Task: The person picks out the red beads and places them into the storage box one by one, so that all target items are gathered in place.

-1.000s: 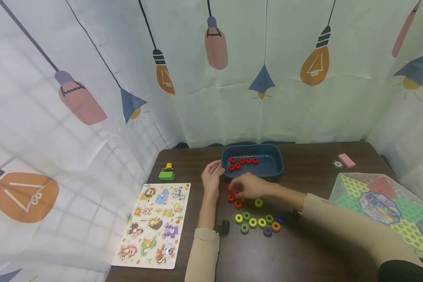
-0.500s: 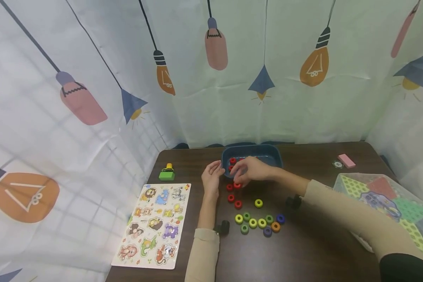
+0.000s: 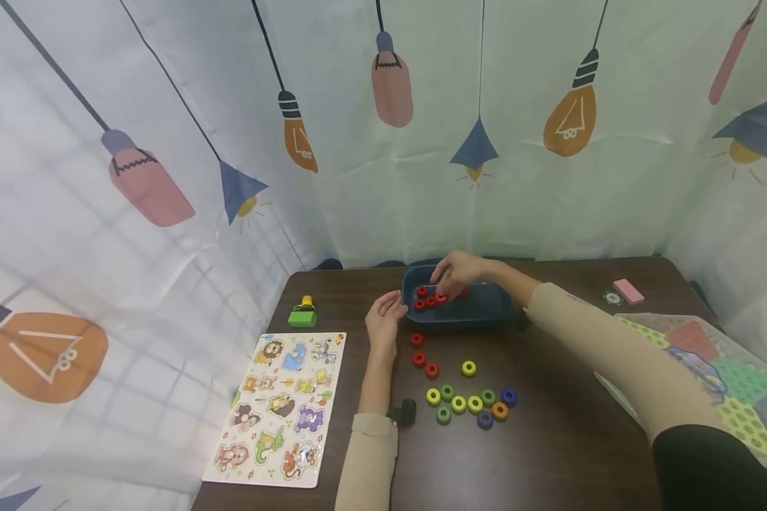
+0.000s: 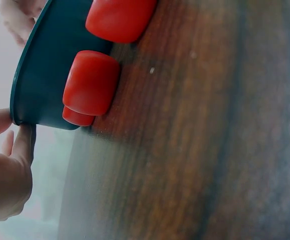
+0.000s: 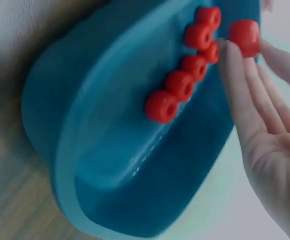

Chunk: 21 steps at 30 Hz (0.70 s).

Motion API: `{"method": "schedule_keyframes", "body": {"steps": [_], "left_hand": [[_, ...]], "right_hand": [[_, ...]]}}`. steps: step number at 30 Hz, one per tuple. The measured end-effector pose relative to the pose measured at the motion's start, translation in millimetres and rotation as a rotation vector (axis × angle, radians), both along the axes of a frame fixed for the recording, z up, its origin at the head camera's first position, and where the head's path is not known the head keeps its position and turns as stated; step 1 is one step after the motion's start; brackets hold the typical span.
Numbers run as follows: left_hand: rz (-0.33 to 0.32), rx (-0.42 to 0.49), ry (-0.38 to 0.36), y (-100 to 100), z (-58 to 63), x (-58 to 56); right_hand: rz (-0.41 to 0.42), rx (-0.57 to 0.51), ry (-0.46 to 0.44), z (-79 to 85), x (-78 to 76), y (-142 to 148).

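Note:
My right hand [image 3: 463, 273] is over the blue tray [image 3: 463, 323], pinching a red bead [image 5: 245, 37] between thumb and fingers. Several red beads [image 5: 162, 106] lie in a rough row on the tray floor below it. At the tray's left end my left hand [image 3: 383, 325] holds the rim, with the thumb against the outer wall and a finger at the edge in the left wrist view. Three more red beads [image 3: 419, 359] rest on the table in front of the tray.
Yellow beads [image 3: 458, 404], green beads, blue beads and an orange bead [image 3: 500, 411] lie nearer the front. An animal puzzle board [image 3: 275, 411] and a green block [image 3: 302, 319] are left; a clear patterned box [image 3: 754, 387] and pink block [image 3: 628, 290] are right.
My right hand has picked up a red bead from the table and carried it up and back over the tray. The left hand has stayed at the tray's left end.

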State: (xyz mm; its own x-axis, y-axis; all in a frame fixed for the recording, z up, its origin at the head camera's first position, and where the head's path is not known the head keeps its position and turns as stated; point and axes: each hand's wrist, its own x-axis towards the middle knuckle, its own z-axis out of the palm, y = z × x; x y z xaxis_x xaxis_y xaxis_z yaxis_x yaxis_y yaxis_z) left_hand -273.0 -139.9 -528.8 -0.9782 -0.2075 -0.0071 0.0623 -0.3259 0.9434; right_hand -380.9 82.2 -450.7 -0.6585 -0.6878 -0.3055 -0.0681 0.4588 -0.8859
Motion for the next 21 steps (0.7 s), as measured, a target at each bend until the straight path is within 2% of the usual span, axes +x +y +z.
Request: {"method": "schedule_keyframes", "body": {"steps": [2, 5, 8, 13, 16, 21], "left_hand": [[0.014, -0.008, -0.001, 0, -3.7, -1.8], [0.039, -0.020, 0.006, 2, -8.0, -2.2], [0.055, -0.034, 0.017, 4, -9.3, -2.2], [0.043, -0.037, 0.024, 5, -8.0, -2.8], [0.031, -0.029, 0.022, 4, -5.6, -2.6], [-0.012, -0.003, 0.015, 0, 3.6, 1.6]], "right_hand": [[-0.003, 0.047, 0.014, -2.1, -5.7, -1], [0.001, 0.096, 0.081, -9.6, -8.8, -2], [0.002, 0.158, 0.181, -18.5, -10.5, -3], [-0.030, 0.269, 0.332, -29.9, -12.5, -3], [-0.058, 0.267, 0.370, -32.7, -12.6, -4], [-0.080, 0.233, 0.343, -32.4, -10.0, -5]]}}
